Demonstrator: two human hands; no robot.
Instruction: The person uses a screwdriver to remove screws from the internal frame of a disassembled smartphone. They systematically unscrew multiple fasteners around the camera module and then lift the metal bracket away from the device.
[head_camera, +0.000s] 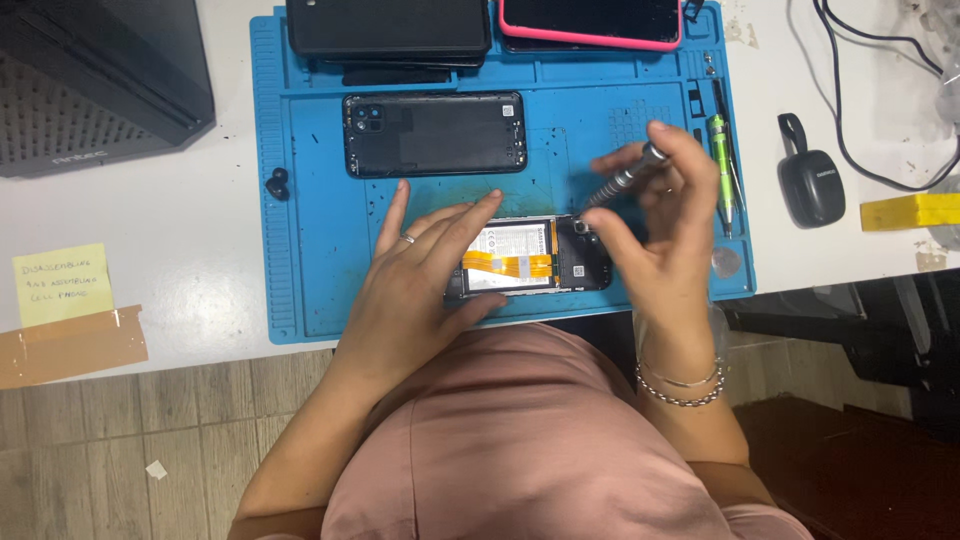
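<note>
The left hand (420, 270) lies flat, pinning the light, fragile opened phone (530, 258) by its edges, while the right hand (650, 215) pinches a slim screwdriver (625, 178).

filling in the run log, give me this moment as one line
left hand: steadies opened phone | right hand: holds screwdriver, tip at phone's end | surface: blue mat | nearby: back cover

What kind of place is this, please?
Probably a phone repair bench. A blue work mat lies on a white table, the left hand steadies an opened phone, and the right hand holds a small screwdriver.
</note>
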